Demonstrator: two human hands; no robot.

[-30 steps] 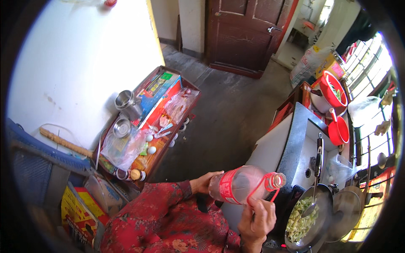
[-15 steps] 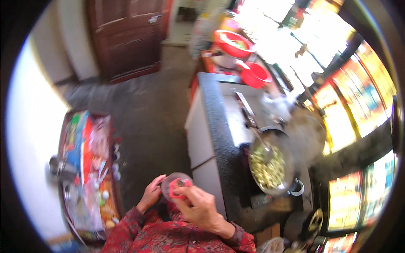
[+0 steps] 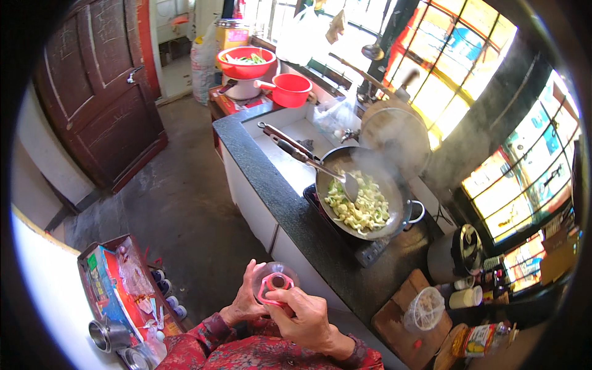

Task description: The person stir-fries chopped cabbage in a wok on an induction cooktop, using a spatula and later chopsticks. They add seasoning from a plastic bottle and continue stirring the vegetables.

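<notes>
Close to my chest I hold a clear plastic bottle [image 3: 273, 279] with a pink-red neck ring, its open mouth pointing up at me. My left hand [image 3: 245, 301] wraps its side from the left. My right hand [image 3: 306, 314] grips the neck end from the right, fingers on the pink ring. Ahead on the dark counter [image 3: 280, 203] a steaming pan [image 3: 362, 200] of chopped pale green vegetables sits on a burner, with a metal ladle [image 3: 320, 166] resting in it.
A sink [image 3: 290, 142] lies behind the pan, with red bowls [image 3: 246, 61] and a red pot [image 3: 290, 89] beyond. A wooden board [image 3: 404, 311] and jars stand at right. A floor tray [image 3: 117, 290] with packets and steel cups lies left; a brown door [image 3: 92, 86] stands far left.
The view has swung from the floor tray toward the counter and pan. The bottle, held sideways a second ago, now points its mouth up at me between both hands.
</notes>
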